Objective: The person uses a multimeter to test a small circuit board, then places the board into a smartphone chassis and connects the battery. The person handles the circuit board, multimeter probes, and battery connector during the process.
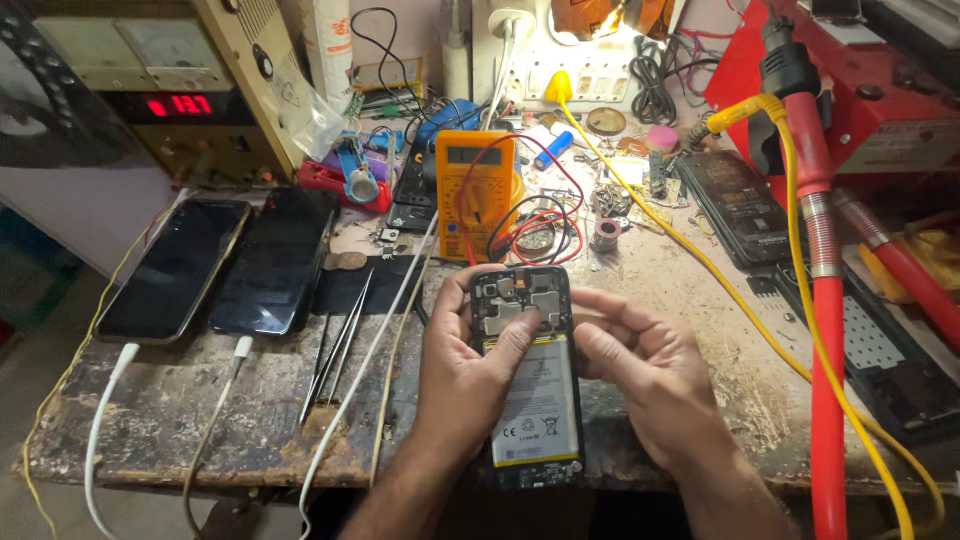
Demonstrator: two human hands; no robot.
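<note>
Item under inspection: a black smartphone with its back cover removed (528,385), circuit boards and metal shields exposed at the top, a white-labelled flat battery filling the lower body. It sits upright in view over the near edge of the worn, scarred wooden counter (200,420), held between both hands.

Left hand (468,375): closed around the phone's left edge from behind, thumb pressed onto the shielded board area near the top. Right hand (640,370): fingers curled narrow, fingertips gathered just beside the phone's right edge near the board; whether they pinch a small part cannot be told.

Handling judgement: light, rigid along the frame, but fragile while open. The battery pouch should take no pressure or bending; the boards and any ribbon connectors are liable to damage from prying. Best hold is by the side rails of the frame, as the left hand does. The glass face underneath likely makes it slippery on the counter.

Nearby: a pair of slim metal tweezers (335,350) left of the hands, two dark-screened phones lying face up (225,265), an orange digital multimeter with red and black leads (476,190), and a red-handled tool with yellow cable (820,300) on the right.
</note>
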